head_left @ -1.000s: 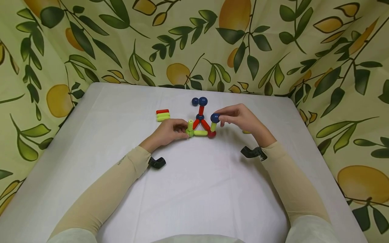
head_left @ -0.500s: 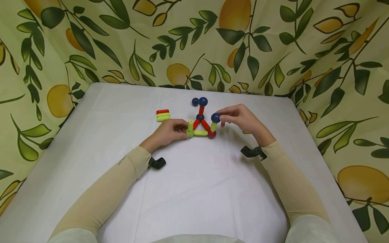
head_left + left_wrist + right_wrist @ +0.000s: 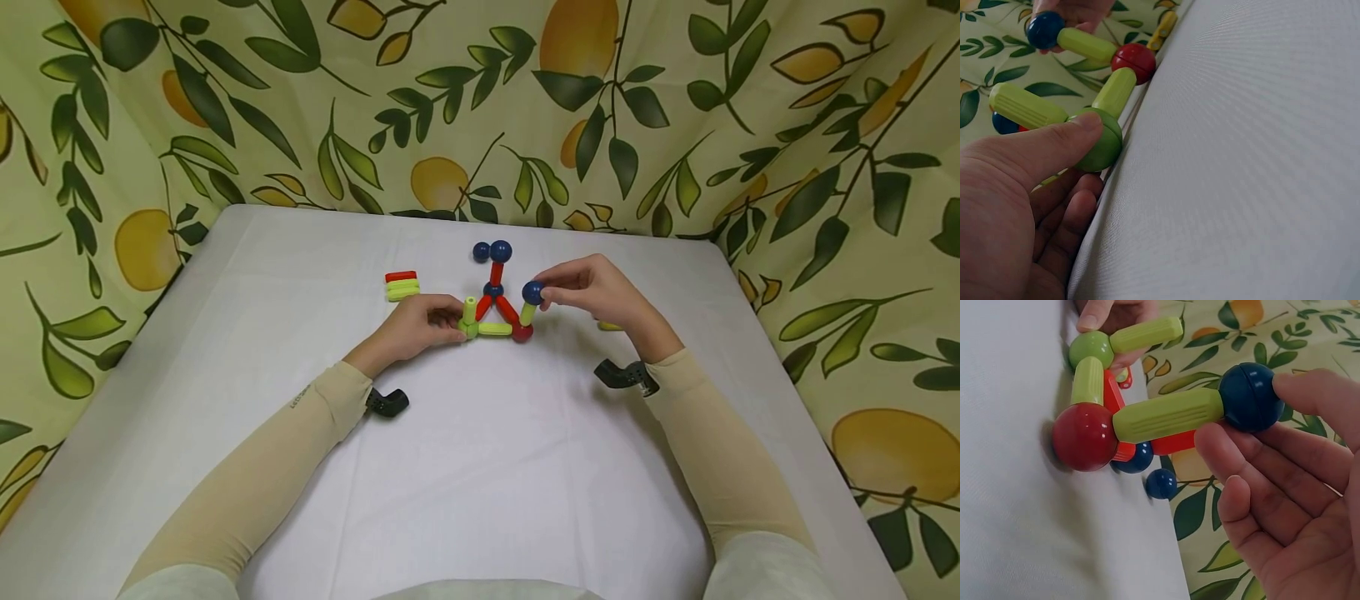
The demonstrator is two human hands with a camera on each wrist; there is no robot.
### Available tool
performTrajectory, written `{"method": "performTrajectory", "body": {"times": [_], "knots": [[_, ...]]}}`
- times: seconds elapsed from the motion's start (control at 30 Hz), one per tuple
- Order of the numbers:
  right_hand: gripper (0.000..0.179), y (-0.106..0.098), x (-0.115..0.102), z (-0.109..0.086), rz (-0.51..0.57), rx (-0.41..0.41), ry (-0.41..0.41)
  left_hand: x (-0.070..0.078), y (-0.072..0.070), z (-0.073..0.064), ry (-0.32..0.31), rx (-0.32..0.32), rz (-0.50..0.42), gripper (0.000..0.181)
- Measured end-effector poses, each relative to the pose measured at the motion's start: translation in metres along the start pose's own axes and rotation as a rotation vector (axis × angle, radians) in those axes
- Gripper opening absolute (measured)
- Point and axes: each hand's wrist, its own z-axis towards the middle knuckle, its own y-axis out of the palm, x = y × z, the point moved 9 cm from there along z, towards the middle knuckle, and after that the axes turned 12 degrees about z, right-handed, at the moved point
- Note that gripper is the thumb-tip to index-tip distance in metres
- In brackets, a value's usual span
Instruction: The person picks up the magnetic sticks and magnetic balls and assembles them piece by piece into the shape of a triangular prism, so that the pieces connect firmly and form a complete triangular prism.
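Observation:
A magnetic ball-and-rod frame stands on the table, its base a triangle of red and yellow-green rods. My left hand (image 3: 420, 325) pinches the green ball (image 3: 1105, 149) at the left corner, where a yellow-green rod (image 3: 470, 309) rises with a bare top. With thumb and fingers, my right hand (image 3: 596, 292) holds the blue ball (image 3: 1252, 397) atop another yellow-green rod (image 3: 1169, 415). That rod leans slightly rightward from the red ball (image 3: 1085, 437) at the right corner. At the back corner, a red upright rod (image 3: 497, 273) carries a blue ball (image 3: 501, 251).
A loose blue ball (image 3: 482, 252) sits beside the back upright's top in the head view. Left of the frame lie a red rod (image 3: 401, 276) and yellow-green rods (image 3: 402, 289). Part of a yellow piece (image 3: 609, 326) shows beneath the right wrist. Patterned cloth (image 3: 442, 108) hangs behind the table.
The blue ball in my right hand has shifted very slightly to the right, its rod leaning with it. My left hand keeps its place on the green ball.

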Motion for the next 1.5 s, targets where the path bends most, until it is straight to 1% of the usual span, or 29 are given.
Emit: {"method": "performTrajectory", "body": {"times": [0.37,0.53,0.63,0.77,0.8,0.87,0.9,0.97,1.1,1.2,1.27,1.33,1.43,1.5], "knots": [[0.029,0.001,-0.002,0.001,0.003,-0.001,-0.005,0.003,-0.002,0.001,0.003,0.004,0.001,0.035],[0.030,0.003,-0.002,0.001,0.020,-0.005,-0.008,0.002,-0.001,0.002,-0.012,-0.002,0.003,0.036],[0.030,0.003,-0.001,0.001,0.037,-0.013,-0.022,0.000,0.000,0.004,-0.017,-0.028,0.008,0.038],[0.034,0.003,0.003,0.001,0.043,-0.025,-0.039,0.001,-0.004,0.005,-0.028,-0.101,0.001,0.043],[0.036,0.003,0.005,0.000,0.040,-0.030,-0.040,0.002,-0.006,0.006,-0.037,-0.117,0.003,0.044],[0.040,0.004,0.008,-0.001,0.032,-0.036,-0.036,0.005,-0.015,0.008,-0.042,-0.126,0.002,0.044],[0.041,0.004,0.010,-0.001,0.034,-0.038,-0.034,0.007,-0.022,0.011,-0.050,-0.119,0.004,0.043],[0.044,0.005,0.014,-0.004,0.024,-0.040,-0.028,0.011,-0.038,0.019,-0.050,-0.079,0.021,0.039],[0.046,0.011,0.027,-0.008,0.017,-0.063,-0.004,0.019,-0.071,0.045,-0.051,0.029,0.038,0.035],[0.046,0.019,0.040,-0.012,0.019,-0.087,0.030,0.022,-0.085,0.065,-0.061,0.071,0.029,0.035],[0.048,0.025,0.047,-0.014,0.034,-0.093,0.045,0.022,-0.088,0.078,-0.071,0.072,0.036,0.036],[0.050,0.029,0.051,-0.015,0.043,-0.090,0.045,0.020,-0.086,0.090,-0.074,0.055,0.056,0.036],[0.052,0.034,0.056,-0.013,0.027,-0.085,0.024,0.013,-0.077,0.107,-0.076,0.021,0.100,0.036],[0.050,0.036,0.058,-0.012,0.009,-0.077,0.013,0.008,-0.070,0.115,-0.077,0.008,0.110,0.036]]}}
